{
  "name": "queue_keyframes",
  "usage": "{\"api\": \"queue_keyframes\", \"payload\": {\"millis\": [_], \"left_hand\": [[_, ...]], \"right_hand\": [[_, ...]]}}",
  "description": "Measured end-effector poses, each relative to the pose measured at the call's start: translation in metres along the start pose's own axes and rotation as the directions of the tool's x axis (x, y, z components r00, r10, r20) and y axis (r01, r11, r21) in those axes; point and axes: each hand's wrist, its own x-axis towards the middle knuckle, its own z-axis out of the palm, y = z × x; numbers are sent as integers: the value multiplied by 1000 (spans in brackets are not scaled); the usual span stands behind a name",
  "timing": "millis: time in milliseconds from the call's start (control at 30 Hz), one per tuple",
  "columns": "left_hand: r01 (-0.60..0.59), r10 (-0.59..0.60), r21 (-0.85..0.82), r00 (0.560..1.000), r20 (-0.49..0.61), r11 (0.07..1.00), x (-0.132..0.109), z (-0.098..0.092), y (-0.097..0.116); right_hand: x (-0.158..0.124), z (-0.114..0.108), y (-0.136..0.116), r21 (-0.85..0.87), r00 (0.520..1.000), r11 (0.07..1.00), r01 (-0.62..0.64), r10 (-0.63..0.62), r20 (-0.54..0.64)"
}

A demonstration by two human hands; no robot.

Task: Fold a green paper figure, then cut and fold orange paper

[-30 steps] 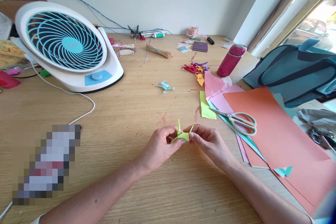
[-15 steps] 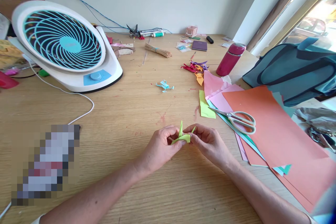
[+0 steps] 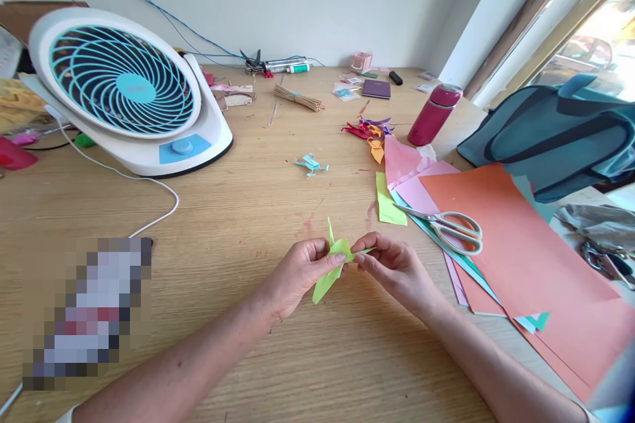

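A light green origami paper crane is held between both hands above the table. My left hand pinches its body, the thumb lying over the folded middle. One thin point sticks up and a broad wing hangs down toward me. With thumb and fingertips, my right hand grips the thin point on the right side. Beyond the hands lies a small light blue folded paper figure. A light green paper strip rests a little farther off to the right.
Scissors lie on stacked coloured paper sheets at right. A red flask and a teal bag stand behind. Colourful folded papers sit nearby. At left is a white fan with its cord.
The green crane has been turned, and a broad wing now spreads downward. My right hand has shifted its pinch along the right point, which now lies flatter.
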Motion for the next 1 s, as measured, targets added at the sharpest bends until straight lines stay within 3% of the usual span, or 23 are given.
{"api": "queue_keyframes", "payload": {"millis": [167, 400, 1000], "left_hand": [[-10, 10, 0, 1000, 7, 1000, 0, 0, 1], [-46, 48, 73, 999, -23, 996, 0, 1, 3], [-85, 88, 116, 996, -23, 990, 5, -3, -5]], "right_hand": [[-2, -1, 3, -50, 997, 997, 51, -48, 53], [-3, -2, 2, -179, 998, 982, 63, -60, 21], [-1, -5, 7, -68, 999, 998, 20, -22, -30]]}}
